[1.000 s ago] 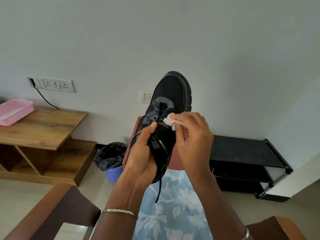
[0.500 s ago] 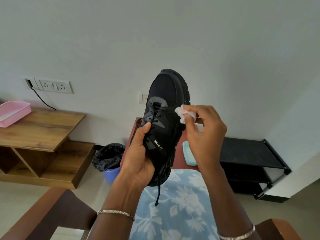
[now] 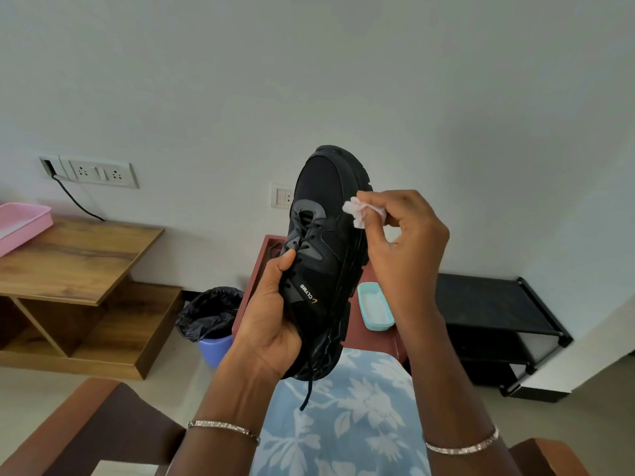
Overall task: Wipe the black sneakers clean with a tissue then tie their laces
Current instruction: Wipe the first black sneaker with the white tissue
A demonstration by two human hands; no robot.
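Fingers [image 3: 388, 199]: right hand [image 3: 405, 249] pinched crumpled tissue [image 3: 357, 211] — moved from laces [image 3: 305, 231] to side
Left hand [image 3: 271, 314]: gripped matte black sneaker [image 3: 326, 242]

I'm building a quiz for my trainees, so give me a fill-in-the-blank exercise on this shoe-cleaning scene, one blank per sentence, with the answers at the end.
1. The right hand pinches a crumpled ____ at the side of the black sneaker.
2. The left hand holds the sneaker while one loose lace hangs down, not yet ____.
3. The tray on the wooden table is coloured ____.
Missing words: tissue; tied; pink.
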